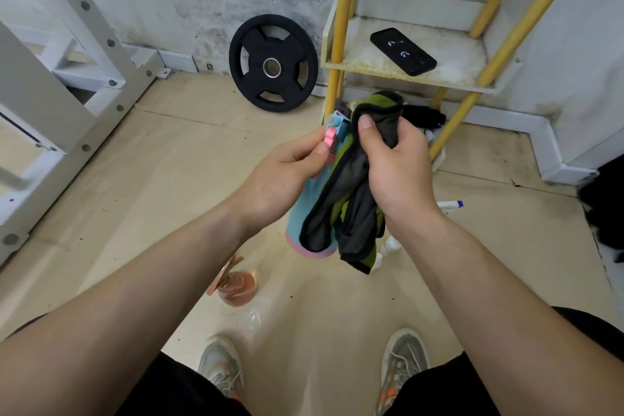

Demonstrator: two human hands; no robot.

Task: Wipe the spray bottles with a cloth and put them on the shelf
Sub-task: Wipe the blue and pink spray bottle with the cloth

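Note:
My left hand (287, 172) grips a light-blue spray bottle (297, 213) with a pink base and pink trigger, held near its neck in mid-air. My right hand (395, 169) holds a grey and green cloth (351, 199) bunched against the bottle's right side, the cloth hanging down over most of the bottle. A clear bottle of orange-pink liquid with a copper sprayer (236, 284) stands on the floor below my left wrist. A small white bottle (390, 245) lies on the floor, partly hidden behind the cloth. The yellow-posted shelf (371, 69) stands just beyond my hands.
A black phone (403, 51) lies on the shelf's board. A black weight plate (273, 62) leans on the wall at left of the shelf. A white metal frame (67, 105) fills the left side. A white and blue marker (450, 204) lies on the floor. My shoes (223, 368) are below.

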